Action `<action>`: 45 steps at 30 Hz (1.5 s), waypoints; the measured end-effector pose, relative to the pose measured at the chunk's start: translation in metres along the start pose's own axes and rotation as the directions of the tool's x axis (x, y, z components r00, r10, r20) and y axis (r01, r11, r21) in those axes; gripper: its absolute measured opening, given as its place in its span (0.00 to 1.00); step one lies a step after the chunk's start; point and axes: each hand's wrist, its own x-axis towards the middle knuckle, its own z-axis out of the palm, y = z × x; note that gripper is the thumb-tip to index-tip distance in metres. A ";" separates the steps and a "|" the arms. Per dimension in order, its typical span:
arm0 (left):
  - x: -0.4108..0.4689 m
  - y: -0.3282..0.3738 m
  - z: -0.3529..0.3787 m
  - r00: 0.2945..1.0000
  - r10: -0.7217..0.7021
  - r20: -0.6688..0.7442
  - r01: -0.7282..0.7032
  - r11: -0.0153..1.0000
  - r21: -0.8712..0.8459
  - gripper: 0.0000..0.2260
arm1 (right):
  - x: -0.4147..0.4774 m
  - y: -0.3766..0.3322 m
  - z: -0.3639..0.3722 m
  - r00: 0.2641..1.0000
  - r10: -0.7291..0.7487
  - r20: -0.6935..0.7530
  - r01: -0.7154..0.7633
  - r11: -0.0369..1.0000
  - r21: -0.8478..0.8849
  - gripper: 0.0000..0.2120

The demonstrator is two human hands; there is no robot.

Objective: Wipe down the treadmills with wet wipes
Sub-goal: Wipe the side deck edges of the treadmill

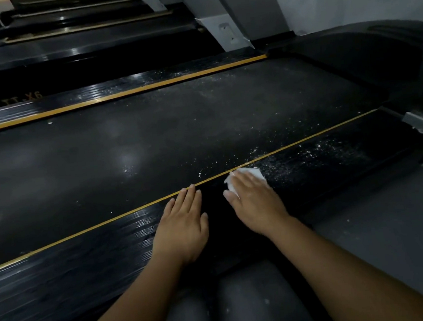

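While the treadmill (201, 115) shows white specks (319, 148) across belt (77, 159) and far rail (122, 87), its near side rail (74, 269) looks wiped left, dusty right. The left hand (183, 226) rests flat there; the right hand (254, 200), fingers straight, presses the wet wipe (255, 173) at the dust edge. Mostly undone.

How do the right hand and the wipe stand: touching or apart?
Touching. The head view shows the right hand pressing flat on the wipe, fingers covering most of it on the rail.

Faint gold "TT-X6" on treadmill side frame (53, 90)
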 end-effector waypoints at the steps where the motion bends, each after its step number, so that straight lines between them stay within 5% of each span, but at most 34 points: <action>1: 0.000 0.000 0.000 1.000 0.003 -0.004 -0.003 1.000 0.001 0.40 | 0.006 -0.005 0.000 1.000 0.026 0.017 -0.026 1.000 -0.002 0.36; 4: -0.001 -0.001 0.001 1.000 0.009 -0.007 -0.009 1.000 -0.015 0.39 | 0.001 -0.034 0.009 0.988 -0.124 0.089 0.123 0.992 0.023 0.43; 10: 0.001 -0.002 0.000 1.000 0.013 -0.016 -0.014 1.000 -0.022 0.38 | -0.001 -0.014 -0.003 0.956 -0.292 -0.027 0.293 0.948 0.125 0.16; 14: 0.000 -0.001 -0.002 1.000 0.013 -0.018 -0.014 0.999 -0.036 0.38 | -0.003 -0.014 0.000 0.955 -0.184 -0.231 0.185 0.983 -0.018 0.16; 21: 0.001 -0.001 -0.001 1.000 0.005 -0.020 -0.005 0.999 -0.039 0.37 | 0.017 -0.026 -0.003 0.983 0.025 -0.183 -0.017 0.999 0.046 0.16; 24: 0.001 -0.002 -0.002 1.000 0.009 -0.020 -0.010 0.999 -0.044 0.37 | 0.021 -0.029 -0.001 0.977 -0.051 -0.209 0.063 0.997 0.048 0.24; 29: 0.001 -0.002 0.001 1.000 0.008 -0.024 -0.009 0.999 -0.053 0.36 | 0.026 -0.005 0.001 0.963 -0.126 -0.240 0.102 0.989 -0.109 0.10; 34: 0.002 -0.002 0.001 1.000 0.009 -0.021 -0.010 0.998 -0.056 0.36 | 0.024 -0.024 -0.004 0.987 -0.065 -0.147 0.076 0.994 0.074 0.19; 37: 0.001 -0.003 0.001 1.000 0.015 -0.010 -0.015 0.998 -0.055 0.37 | 0.002 -0.044 0.010 0.977 -0.211 0.009 0.211 0.977 0.016 0.25; 40: 0.002 -0.003 0.001 1.000 0.017 -0.024 -0.018 0.999 -0.050 0.37 | 0.001 -0.016 0.004 0.997 -0.076 0.007 0.077 0.991 -0.106 0.33; 42: 0.002 -0.002 0.001 1.000 0.017 -0.026 -0.018 0.999 -0.047 0.37 | 0.014 -0.005 -0.002 0.998 0.057 -0.027 -0.060 0.990 -0.128 0.29; 45: 0.002 -0.002 0.001 1.000 0.018 -0.018 -0.019 0.998 -0.056 0.37 | 0.011 -0.036 0.004 0.998 -0.052 0.023 0.054 0.995 -0.079 0.34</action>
